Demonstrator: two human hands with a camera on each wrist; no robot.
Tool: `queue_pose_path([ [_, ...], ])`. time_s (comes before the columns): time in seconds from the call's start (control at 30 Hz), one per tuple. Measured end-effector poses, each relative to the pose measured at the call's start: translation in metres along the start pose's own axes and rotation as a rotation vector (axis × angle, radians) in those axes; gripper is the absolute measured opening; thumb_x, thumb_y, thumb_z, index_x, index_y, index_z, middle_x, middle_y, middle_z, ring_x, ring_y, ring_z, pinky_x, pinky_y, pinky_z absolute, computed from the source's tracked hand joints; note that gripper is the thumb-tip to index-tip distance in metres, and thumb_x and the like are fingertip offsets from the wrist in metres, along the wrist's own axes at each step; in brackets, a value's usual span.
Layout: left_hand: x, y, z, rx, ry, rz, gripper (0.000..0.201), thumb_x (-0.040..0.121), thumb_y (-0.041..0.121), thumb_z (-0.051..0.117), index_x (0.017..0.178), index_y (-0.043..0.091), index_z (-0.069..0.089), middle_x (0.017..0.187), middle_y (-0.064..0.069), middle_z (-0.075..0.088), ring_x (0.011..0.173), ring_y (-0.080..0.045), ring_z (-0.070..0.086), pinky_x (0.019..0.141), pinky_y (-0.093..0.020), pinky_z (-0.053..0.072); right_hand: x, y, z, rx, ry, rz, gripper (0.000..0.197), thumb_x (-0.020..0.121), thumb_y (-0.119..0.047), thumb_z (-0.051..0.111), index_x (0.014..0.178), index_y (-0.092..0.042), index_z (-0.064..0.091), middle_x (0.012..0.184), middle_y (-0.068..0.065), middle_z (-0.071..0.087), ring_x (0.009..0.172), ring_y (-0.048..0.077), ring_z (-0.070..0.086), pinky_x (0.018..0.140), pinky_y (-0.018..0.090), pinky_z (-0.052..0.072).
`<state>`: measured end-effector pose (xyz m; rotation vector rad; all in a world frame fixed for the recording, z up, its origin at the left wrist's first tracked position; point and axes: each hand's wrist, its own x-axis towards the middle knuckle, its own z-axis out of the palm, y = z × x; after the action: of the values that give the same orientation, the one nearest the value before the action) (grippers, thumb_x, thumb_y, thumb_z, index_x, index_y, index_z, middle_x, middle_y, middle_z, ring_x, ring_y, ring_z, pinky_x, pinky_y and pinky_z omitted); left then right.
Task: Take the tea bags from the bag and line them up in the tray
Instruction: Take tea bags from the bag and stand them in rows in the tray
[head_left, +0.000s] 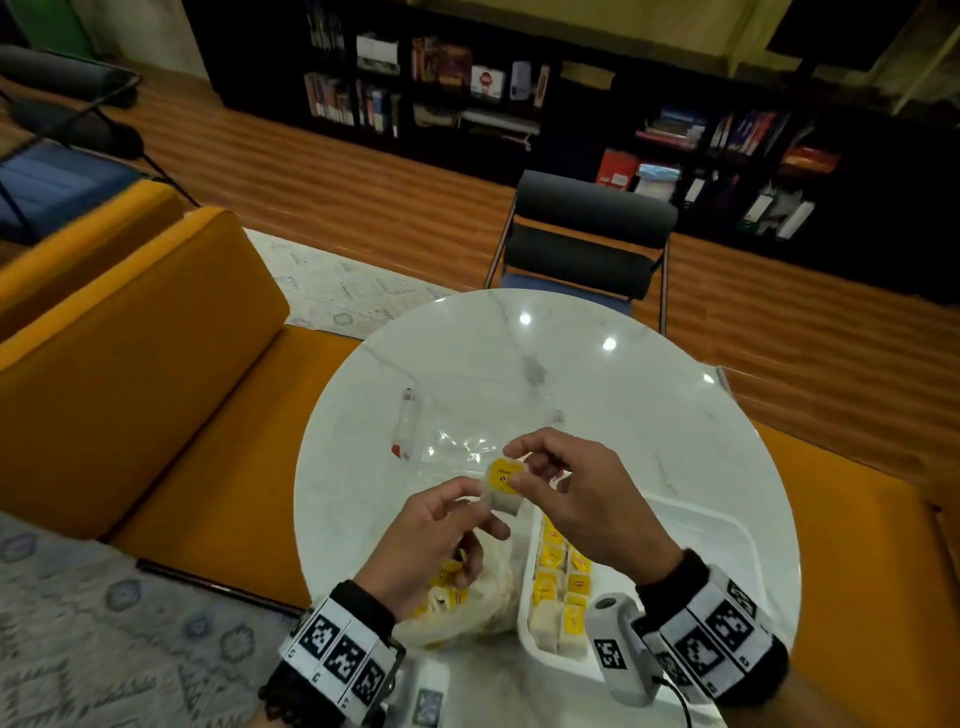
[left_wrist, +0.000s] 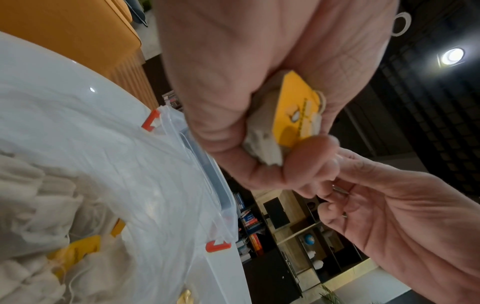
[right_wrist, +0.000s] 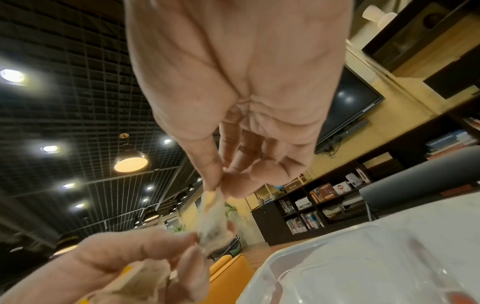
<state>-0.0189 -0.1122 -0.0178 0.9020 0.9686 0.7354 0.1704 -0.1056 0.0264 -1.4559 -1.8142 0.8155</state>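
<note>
While two short rows of yellow-tagged paper tea bags (head_left: 563, 582) fill part of the white plastic tray (head_left: 727, 535), both hands, left hand (head_left: 431, 540) and right hand (head_left: 582, 499), pinch another tea bag (head_left: 501, 486); more wait in the clear plastic bag (head_left: 467, 608).

Premises: lounge or library-type common room.
Dark bookshelves (head_left: 519, 98) of books at 12 o'clock, wood floor (head_left: 311, 171), mustard sofa (head_left: 130, 338) at 9 o'clock, round marble table (head_left: 571, 374), black grid ceiling (right_wrist: 78, 102) with pendant lamps, wall screen (right_wrist: 348, 111).

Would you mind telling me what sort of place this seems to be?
Probably a lounge or library-like reading room: dark bookshelves full of books, an orange sofa, a round marble table, and a wall-mounted screen.
</note>
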Motion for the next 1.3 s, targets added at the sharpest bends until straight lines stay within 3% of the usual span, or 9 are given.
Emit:
queue_pose_path([
  [0.17, -0.001, 0.012, -0.018, -0.006, 0.072, 0.061, 0.024, 0.103, 0.011, 0.049, 0.115, 0.015, 0.07, 0.085, -0.013, 0.07, 0.054, -0.021, 0.051, 0.044, -0.025, 0.037, 0.002, -0.001, 0.011, -0.149, -0.053, -0.103, 0.009, 0.089, -0.016, 0.069, 0.096, -0.02, 0.071, 0.067, -0.01, 0.057, 0.066, 0.009, 0.056, 0.061, 0.015, 0.042],
  [0.37, 0.006, 0.025, -0.036, -0.096, 0.099, 0.128, 0.028, 0.104, 0.008, 0.046, 0.118, 0.017, 0.069, 0.087, -0.016, 0.069, 0.052, -0.019, 0.049, 0.045, -0.025, 0.036, -0.003, -0.001, 0.017, -0.075, -0.16, 0.023, 0.007, 0.09, -0.016, 0.067, 0.095, -0.016, 0.071, 0.064, -0.006, 0.056, 0.055, 0.004, 0.051, 0.057, 0.014, 0.042],
  [0.6, 0.012, 0.031, -0.047, -0.108, 0.095, 0.057, 0.034, 0.098, 0.002, 0.044, 0.093, 0.011, 0.077, 0.079, -0.011, 0.06, 0.048, -0.017, 0.037, 0.046, -0.025, 0.025, -0.004, -0.008, 0.007, 0.148, -0.038, 0.116, 0.003, 0.091, -0.017, 0.071, 0.09, -0.014, 0.072, 0.077, 0.0, 0.072, 0.069, 0.019, 0.067, 0.07, 0.036, 0.057],
  [0.7, 0.009, 0.034, -0.033, 0.024, -0.046, 0.107, 0.017, 0.095, 0.028, 0.065, 0.107, 0.021, 0.076, 0.067, -0.004, 0.048, 0.046, -0.015, 0.028, 0.046, -0.025, 0.019, 0.0, -0.015, 0.006, 0.169, -0.006, 0.115, 0.003, 0.09, -0.017, 0.072, 0.088, -0.015, 0.072, 0.075, 0.0, 0.073, 0.069, 0.017, 0.068, 0.067, 0.028, 0.055],
  [0.77, 0.008, 0.034, -0.026, 0.1, -0.118, 0.134, 0.034, 0.081, 0.045, 0.076, 0.107, 0.024, 0.075, 0.062, -0.001, 0.045, 0.044, -0.012, 0.028, 0.043, -0.022, 0.021, 0.001, -0.018, 0.007, 0.178, 0.011, 0.109, 0.003, 0.09, -0.018, 0.072, 0.088, -0.016, 0.072, 0.075, -0.004, 0.073, 0.069, 0.012, 0.067, 0.065, 0.02, 0.05],
  [0.97, 0.01, 0.031, -0.032, 0.239, -0.073, 0.197, 0.036, 0.076, 0.047, 0.081, 0.095, 0.017, 0.073, 0.062, 0.001, 0.047, 0.046, -0.016, 0.033, 0.043, -0.023, 0.028, 0.002, -0.019, 0.012, 0.167, 0.119, 0.122, 0.004, 0.089, -0.015, 0.071, 0.087, -0.017, 0.072, 0.072, -0.016, 0.066, 0.067, 0.004, 0.059, 0.062, 0.022, 0.047],
  [1.1, 0.007, 0.036, -0.033, 0.211, -0.074, 0.216, 0.021, 0.083, 0.033, 0.08, 0.103, 0.029, 0.074, 0.062, 0.001, 0.048, 0.047, -0.016, 0.034, 0.044, -0.023, 0.028, 0.0, -0.026, 0.013, 0.157, 0.11, 0.092, 0.003, 0.089, -0.017, 0.071, 0.088, -0.019, 0.073, 0.074, -0.011, 0.07, 0.065, 0.003, 0.057, 0.057, 0.022, 0.044],
  [1.2, 0.007, 0.04, -0.031, 0.325, -0.003, 0.306, 0.011, 0.084, 0.039, 0.075, 0.091, 0.031, 0.075, 0.061, -0.001, 0.051, 0.049, -0.011, 0.04, 0.048, -0.023, 0.035, -0.002, -0.029, 0.016, 0.127, 0.119, 0.078, 0.005, 0.089, -0.016, 0.07, 0.091, -0.019, 0.074, 0.076, -0.007, 0.07, 0.065, 0.003, 0.057, 0.055, 0.017, 0.041],
  [1.3, 0.008, 0.04, -0.025, 0.327, 0.008, 0.356, 0.011, 0.083, 0.038, 0.074, 0.082, 0.027, 0.076, 0.061, -0.003, 0.049, 0.049, -0.005, 0.043, 0.051, -0.024, 0.034, -0.005, -0.029, 0.016, 0.17, 0.188, 0.094, 0.017, 0.089, -0.013, 0.07, 0.102, -0.024, 0.072, 0.082, -0.006, 0.069, 0.074, 0.006, 0.062, 0.057, 0.025, 0.048],
])
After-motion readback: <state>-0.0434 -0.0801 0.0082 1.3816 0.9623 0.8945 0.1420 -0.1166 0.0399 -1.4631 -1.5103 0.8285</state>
